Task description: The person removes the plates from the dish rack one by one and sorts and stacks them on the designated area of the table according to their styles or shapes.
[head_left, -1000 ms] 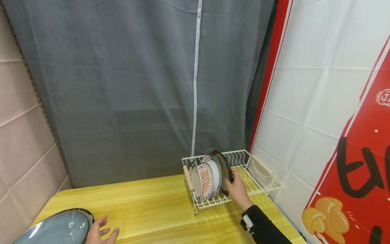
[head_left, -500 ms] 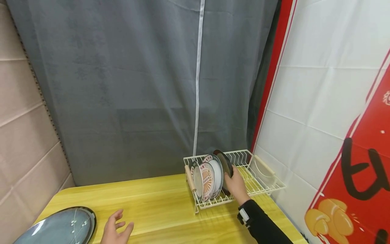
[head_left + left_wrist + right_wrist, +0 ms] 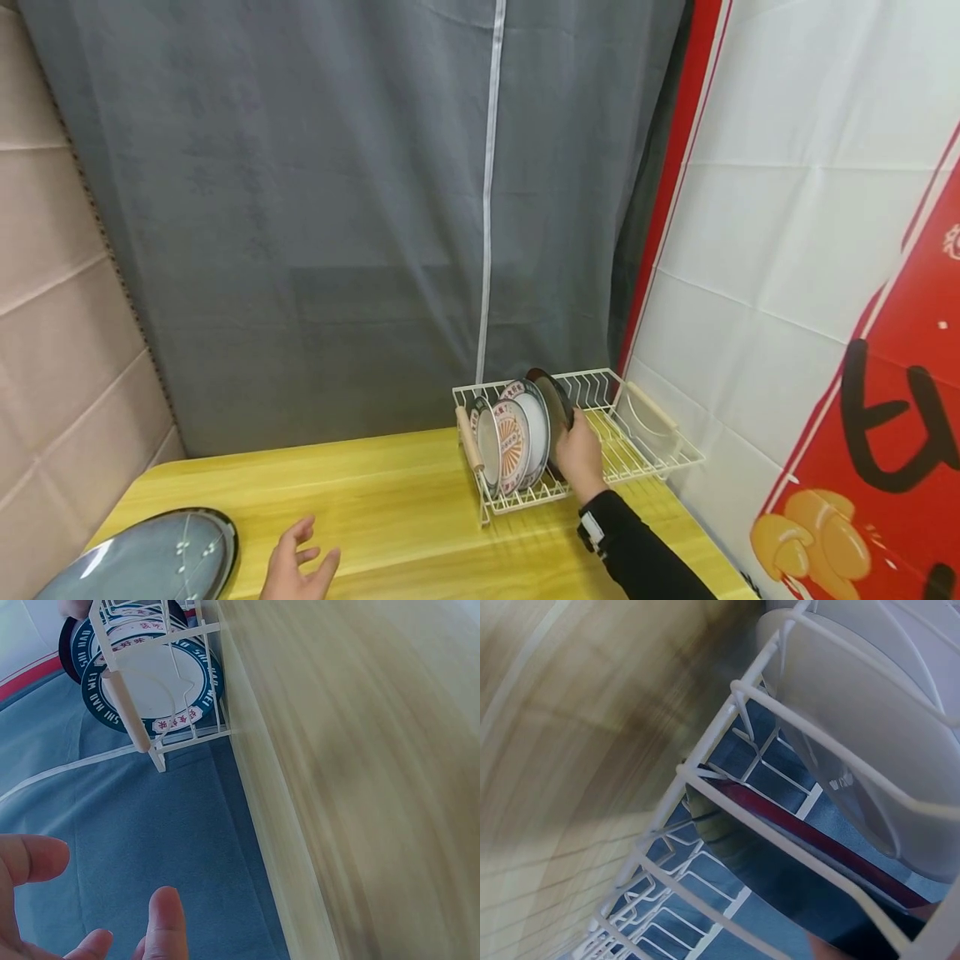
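Note:
In the head view, my right hand [image 3: 582, 457] grips the near right rim of a dark plate [image 3: 553, 406] that stands on edge in a white wire dish rack [image 3: 651, 407]. The right wrist view catches the same dark plate [image 3: 780, 862] slanting between the rack wires, its reddish edge showing and fingertips [image 3: 924, 910] at the lower right. To its left stand several plates, the foremost with an orange sunburst pattern [image 3: 513, 446]. My left hand [image 3: 296, 567] hovers over the near left of the table, fingers loosely bent around nothing; its fingertips [image 3: 166, 915] show apart in the left wrist view.
A blue oval platter with a dark rim and white blossom pattern [image 3: 161, 554] lies at the table's left end. Behind the yellow wood-grain table [image 3: 360, 475] hangs a grey curtain [image 3: 337, 250]. A white and red printed cloth [image 3: 742, 350] borders the right side.
My left hand has moved right, away from the blue platter. My right hand stays at the dark plate's rim, its wrist swung slightly left. The dark plate stays in the rack.

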Available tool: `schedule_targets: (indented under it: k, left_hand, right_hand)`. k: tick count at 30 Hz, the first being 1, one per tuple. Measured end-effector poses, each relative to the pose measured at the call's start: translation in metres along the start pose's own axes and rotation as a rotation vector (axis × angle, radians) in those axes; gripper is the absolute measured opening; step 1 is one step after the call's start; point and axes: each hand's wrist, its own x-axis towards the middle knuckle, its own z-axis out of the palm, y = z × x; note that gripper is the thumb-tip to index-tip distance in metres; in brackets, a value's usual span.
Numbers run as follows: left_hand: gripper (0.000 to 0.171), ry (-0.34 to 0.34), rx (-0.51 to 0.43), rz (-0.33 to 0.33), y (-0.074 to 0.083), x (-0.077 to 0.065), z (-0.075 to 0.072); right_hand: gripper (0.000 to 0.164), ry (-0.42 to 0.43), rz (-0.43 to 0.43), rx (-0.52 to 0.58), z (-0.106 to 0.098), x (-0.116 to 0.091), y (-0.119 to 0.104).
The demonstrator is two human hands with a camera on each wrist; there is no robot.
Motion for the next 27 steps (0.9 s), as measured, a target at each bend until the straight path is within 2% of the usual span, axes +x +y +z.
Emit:
schedule_targets:
  k: [2, 4, 9, 10, 11, 13, 17, 18, 21, 27]
  left_hand:
    - [0.076, 0.004, 0.003, -0.004, 0.000, -0.001, 0.000]
    - [0.076, 0.005, 0.006, -0.002, 0.000, -0.001, 0.001]
    - [0.075, -0.004, -0.003, -0.003, 0.001, -0.002, 0.003]
    - [0.075, -0.005, -0.006, -0.001, 0.001, -0.003, 0.004]
    - [0.075, -0.005, -0.007, 0.003, 0.001, -0.003, 0.005]
    - [0.075, -0.005, -0.005, 0.012, 0.001, -0.003, 0.007]
    - [0.074, -0.011, 0.008, 0.024, 0.004, -0.001, 0.007]
    - [0.074, -0.015, 0.011, 0.026, 0.006, 0.000, 0.007]
    - [0.073, -0.025, 0.017, 0.038, 0.010, 0.001, 0.005]
    - [0.074, -0.045, 0.022, 0.050, 0.020, -0.001, 0.007]
  right_hand:
    - [0.036, 0.003, 0.018, 0.007, -0.004, -0.003, -0.004]
    - [0.036, 0.011, 0.025, 0.010, 0.003, 0.002, 0.012]
    - [0.029, 0.133, -0.038, -0.005, 0.061, 0.030, 0.117]
    - [0.027, 0.157, -0.048, -0.019, 0.068, 0.033, 0.129]
    - [0.027, 0.164, -0.051, -0.015, 0.067, 0.032, 0.130]
    - [0.026, 0.149, -0.041, 0.030, 0.046, 0.021, 0.102]
    - [0.029, 0.173, -0.040, 0.114, -0.011, 0.000, 0.019]
    - [0.028, 0.192, -0.041, 0.123, -0.020, -0.001, 0.006]
    - [0.027, 0.233, -0.023, 0.146, -0.039, -0.001, -0.020]
    - [0.030, 0.309, 0.013, 0.252, -0.059, -0.002, -0.041]
